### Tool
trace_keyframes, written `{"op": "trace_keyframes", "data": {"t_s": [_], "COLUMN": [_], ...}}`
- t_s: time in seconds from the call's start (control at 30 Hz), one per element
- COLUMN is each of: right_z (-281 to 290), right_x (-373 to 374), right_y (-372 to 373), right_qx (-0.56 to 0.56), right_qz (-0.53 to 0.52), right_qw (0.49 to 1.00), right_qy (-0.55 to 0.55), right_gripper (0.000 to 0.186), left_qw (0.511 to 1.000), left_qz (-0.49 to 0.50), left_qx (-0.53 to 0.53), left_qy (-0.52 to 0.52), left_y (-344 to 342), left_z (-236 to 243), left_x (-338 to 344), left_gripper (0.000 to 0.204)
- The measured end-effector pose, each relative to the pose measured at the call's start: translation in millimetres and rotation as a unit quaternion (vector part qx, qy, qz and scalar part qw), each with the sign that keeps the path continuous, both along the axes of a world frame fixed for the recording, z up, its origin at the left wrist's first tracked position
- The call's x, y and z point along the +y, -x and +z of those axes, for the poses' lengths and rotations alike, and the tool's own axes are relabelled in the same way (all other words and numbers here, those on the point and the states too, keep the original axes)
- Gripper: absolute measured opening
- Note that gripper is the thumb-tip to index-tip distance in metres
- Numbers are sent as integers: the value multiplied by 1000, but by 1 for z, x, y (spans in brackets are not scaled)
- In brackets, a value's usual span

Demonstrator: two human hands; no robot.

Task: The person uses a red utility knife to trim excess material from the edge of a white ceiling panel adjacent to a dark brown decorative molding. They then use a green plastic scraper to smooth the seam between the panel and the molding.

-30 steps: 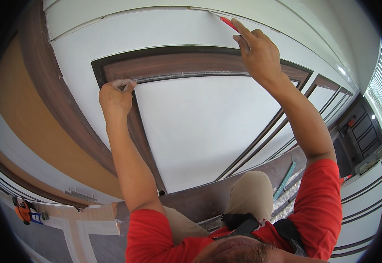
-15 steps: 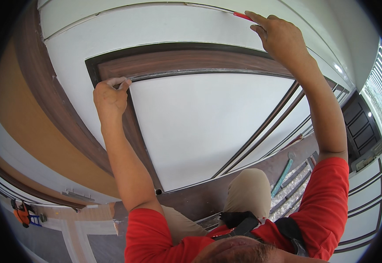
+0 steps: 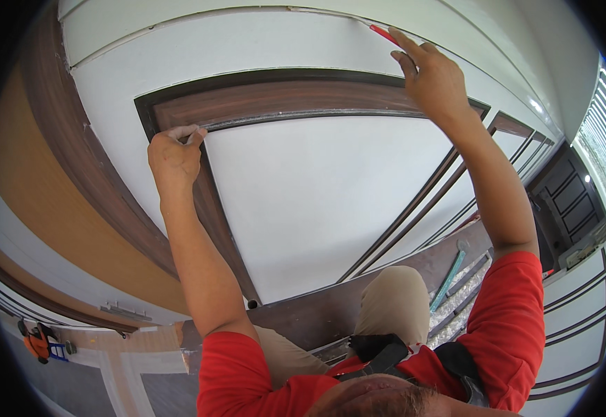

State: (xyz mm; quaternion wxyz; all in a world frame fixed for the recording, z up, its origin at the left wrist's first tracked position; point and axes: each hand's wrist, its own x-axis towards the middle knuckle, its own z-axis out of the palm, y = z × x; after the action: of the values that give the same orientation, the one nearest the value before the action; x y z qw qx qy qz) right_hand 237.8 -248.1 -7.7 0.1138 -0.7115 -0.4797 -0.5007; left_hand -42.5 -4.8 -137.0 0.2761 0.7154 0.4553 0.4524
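in the head view, the right hand (image 3: pixel 436 82) has dipped slightly, tilting its gripped red-handled tool (image 3: pixel 384 35) more steeply by the upper seam (image 3: pixel 153 27), so work apparently stays there. the left hand (image 3: pixel 175 156) pinches at the brown frame (image 3: pixel 282 97); whether it holds anything cannot be told. beyond the white panel (image 3: pixel 324 201): a person in orange (image 3: pixel 38 345), a slatted window (image 3: pixel 603 125).

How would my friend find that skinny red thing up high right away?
Find the big white wall with the dark brown frame on it. Near the frame's upper right is the person's right hand, and a slim red tool pokes out leftward from it. Unlike the big red sleeves lower down, it is thin and shows against white.
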Motion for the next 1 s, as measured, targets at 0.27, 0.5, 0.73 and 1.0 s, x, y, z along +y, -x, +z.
{"op": "trace_keyframes", "data": {"t_s": [0.27, 0.5, 0.73, 1.0], "right_z": [42, 4, -16, 0], "right_x": [-13, -3, 1, -9], "right_y": [7, -6, -17, -9], "right_qx": [-14, -118, -138, 3], "right_qz": [-43, -51, -18, 51], "right_qw": [995, 991, 990, 998], "right_qy": [86, 18, -33, -34], "right_gripper": [35, 38, 41, 38], "left_qw": [1000, 1000, 999, 1000], "left_qz": [-1, -5, -5, 0], "left_qx": [15, 8, -4, -7], "left_qy": [-27, -15, -31, -28], "left_y": [1, -2, -1, 0], "left_z": [-1, -3, -4, -2], "left_x": [2, 4, 3, 1], "left_gripper": [34, 33, 31, 30]}}
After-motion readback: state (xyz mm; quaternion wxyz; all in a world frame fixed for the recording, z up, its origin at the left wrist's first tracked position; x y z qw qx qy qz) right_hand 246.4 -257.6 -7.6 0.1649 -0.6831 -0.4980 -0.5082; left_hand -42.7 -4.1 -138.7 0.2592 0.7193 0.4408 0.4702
